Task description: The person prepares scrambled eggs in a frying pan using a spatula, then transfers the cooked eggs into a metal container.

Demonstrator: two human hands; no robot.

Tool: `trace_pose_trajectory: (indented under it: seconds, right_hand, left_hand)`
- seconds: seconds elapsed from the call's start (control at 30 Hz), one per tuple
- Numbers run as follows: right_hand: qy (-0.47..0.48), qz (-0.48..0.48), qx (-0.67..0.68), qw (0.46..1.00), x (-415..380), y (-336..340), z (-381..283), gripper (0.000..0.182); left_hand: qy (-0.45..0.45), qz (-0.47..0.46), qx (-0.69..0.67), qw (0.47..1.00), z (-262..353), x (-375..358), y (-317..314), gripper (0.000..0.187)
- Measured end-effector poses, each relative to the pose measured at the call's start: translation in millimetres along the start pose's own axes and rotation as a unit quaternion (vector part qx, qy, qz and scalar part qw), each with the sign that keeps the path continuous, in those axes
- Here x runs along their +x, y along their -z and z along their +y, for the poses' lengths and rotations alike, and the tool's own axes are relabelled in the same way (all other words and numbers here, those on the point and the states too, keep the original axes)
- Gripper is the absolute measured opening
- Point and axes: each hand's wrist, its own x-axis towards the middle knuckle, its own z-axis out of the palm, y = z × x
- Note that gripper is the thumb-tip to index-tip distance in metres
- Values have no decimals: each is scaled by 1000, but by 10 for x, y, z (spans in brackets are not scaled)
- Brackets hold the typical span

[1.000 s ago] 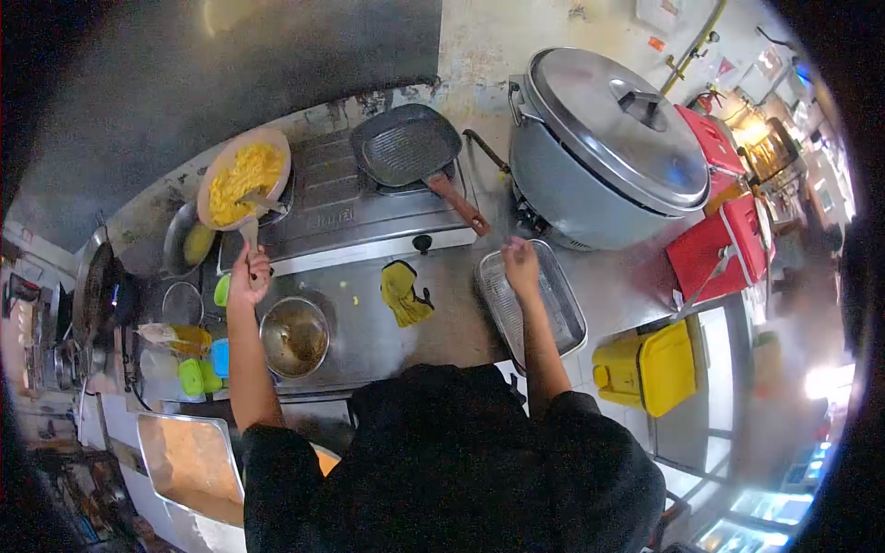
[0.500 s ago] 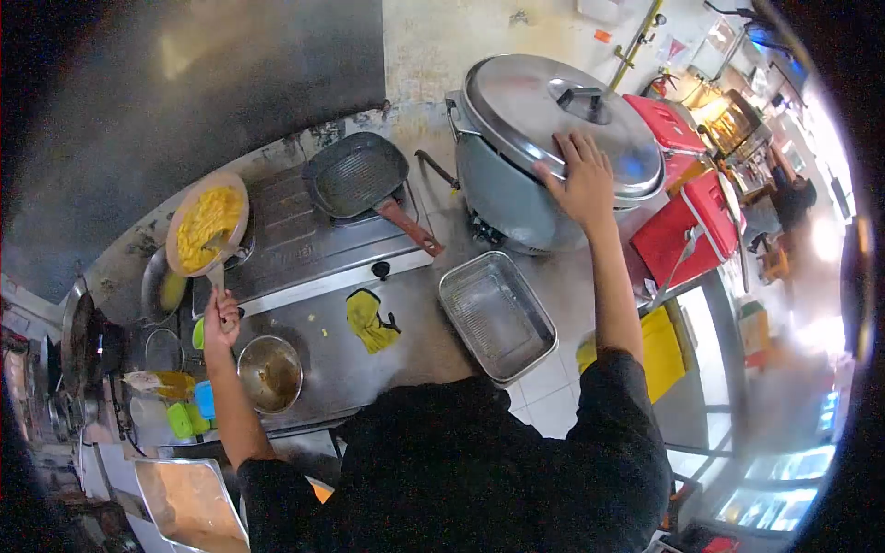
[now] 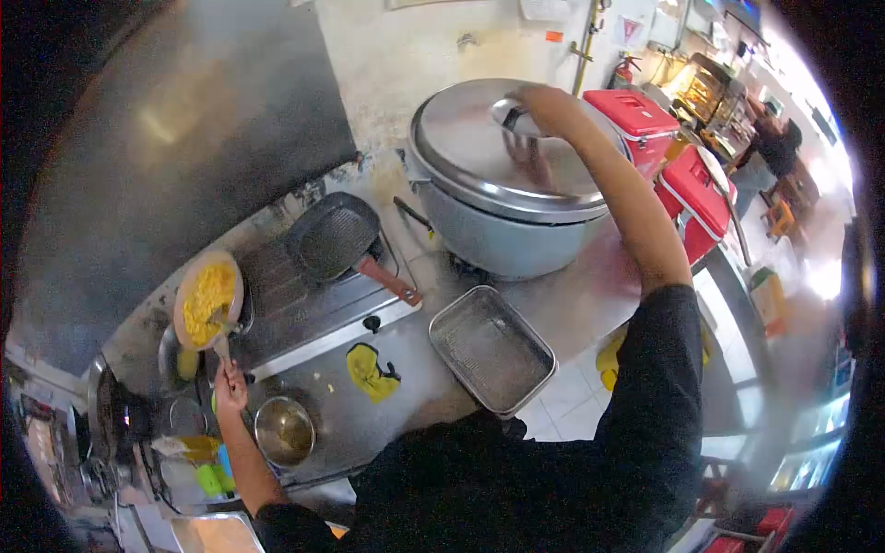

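Note:
My left hand is closed around the handle of a pale frying pan, tilted over the left end of the stove. Yellow scrambled egg lies in the pan, with the head of a metal utensil resting in it. At the far side, my right hand is closed over the dark handle of a large steel lid. This lid sits on a big grey pot. The hand itself partly hides the fingers on the handle.
A square grill pan rests on the stove. Nearer me are a yellow-green glove, a metal bowl and a rectangular steel tray. Red cooler boxes stand right of the pot. A person is in the background.
My right hand has moved from lying flat on the lid's near edge to its handle. The left hand keeps hold of the frying pan. The whole view has shifted.

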Motion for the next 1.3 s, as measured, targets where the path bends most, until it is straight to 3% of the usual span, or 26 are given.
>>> trace_pose_trajectory:
  seconds: [0.07,0.1,0.17,0.2,0.3,0.43,0.53,0.63,0.73,0.83,0.9,0.93,0.97,1.0,1.03,1.07,1.1,1.13,1.2,1.3]
  right_hand:
    - [78,-208,-36,974,123,-123,125,23]
    - [72,-205,-38,975,171,-92,120,23]
    - [118,-233,-37,965,264,7,98,19]
    - [153,-239,-40,958,287,-17,163,18]
    - [140,-234,-16,962,287,-51,299,23]
    - [128,-260,22,957,389,71,389,27]
    - [100,-256,48,960,472,146,528,33]
    - [94,-215,87,968,618,85,737,33]
    - [202,-134,101,965,683,-8,898,30]
    - [133,-195,125,964,674,87,861,30]
    - [158,-178,111,965,599,18,906,26]
    - [186,-157,104,964,604,-36,910,24]
    - [191,-141,99,966,549,0,812,21]
    - [102,-257,54,959,544,90,640,20]
    - [152,-225,-9,962,467,-14,580,20]
    - [153,-255,-51,953,429,-55,494,20]
    - [180,-264,-19,947,411,-226,523,21]
    - [152,-251,1,956,383,-194,378,18]
    - [185,-229,39,955,346,-217,206,16]
    - [100,-299,-66,947,365,-280,190,20]
  left_hand:
    - [6,19,-10,1000,0,-60,-118,30]
    - [13,48,-26,998,-2,-95,-153,30]
    - [15,16,-10,1000,10,-36,-8,30]
    - [17,-10,3,1000,18,-24,-18,30]
    - [64,10,-61,996,31,-17,-42,30]
    - [43,5,-17,999,32,-69,-48,30]
    - [56,53,-37,996,38,-21,-16,31]
    - [37,34,-49,998,16,-27,-74,31]
    - [56,63,-36,996,41,-93,-177,29]
    - [49,60,-42,996,39,-45,-156,27]
    - [68,-6,-58,996,67,18,26,28]
    - [-23,96,-13,995,-74,-69,-237,29]
    - [-40,88,2,995,-77,-79,-236,31]
    - [-58,80,16,995,-83,-101,-234,32]
    - [-76,72,30,994,-95,-134,-229,34]
    - [-62,55,61,995,-57,-132,-182,36]
    - [-49,37,92,994,-25,-126,-133,37]
    - [-31,-17,23,999,-32,34,137,36]
    - [18,1,-39,999,21,-98,-103,29]
    - [18,13,-69,997,5,-151,-138,30]
